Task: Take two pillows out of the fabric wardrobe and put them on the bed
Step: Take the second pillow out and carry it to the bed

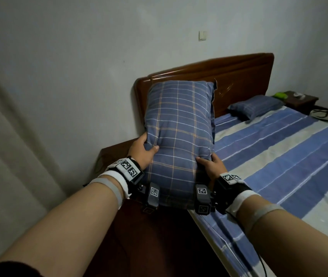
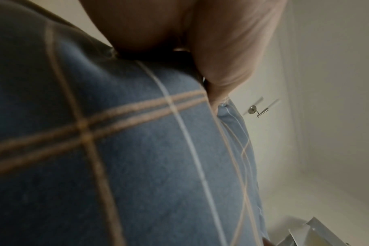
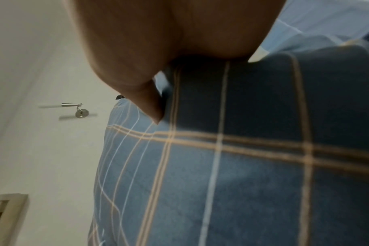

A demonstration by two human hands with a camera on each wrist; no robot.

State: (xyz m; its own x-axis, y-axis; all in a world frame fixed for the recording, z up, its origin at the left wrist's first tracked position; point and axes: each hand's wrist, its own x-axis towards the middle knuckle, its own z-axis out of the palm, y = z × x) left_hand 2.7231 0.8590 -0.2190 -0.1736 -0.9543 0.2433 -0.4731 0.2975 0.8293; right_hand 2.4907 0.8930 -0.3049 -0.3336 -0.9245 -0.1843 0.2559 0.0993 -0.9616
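I hold a blue plaid pillow point(image 1: 180, 124) lengthwise in front of me, above the near left corner of the bed point(image 1: 275, 156). My left hand point(image 1: 143, 149) grips its left edge, thumb on top. My right hand point(image 1: 211, 163) grips its right edge the same way. The plaid pillow point(image 2: 137, 158) fills the left wrist view under my left hand point(image 2: 200, 41), and the same pillow point(image 3: 242, 166) fills the right wrist view under my right hand point(image 3: 158, 50). A second plaid pillow point(image 1: 256, 105) lies at the head of the bed by the wooden headboard point(image 1: 229, 76).
A dark wooden nightstand point(image 1: 151, 236) stands below my arms, left of the bed. Another nightstand point(image 1: 301, 99) with a green object sits on the far side. A pale curtain point(image 1: 5, 146) hangs on the left. A ceiling fan point(image 3: 78, 111) shows overhead.
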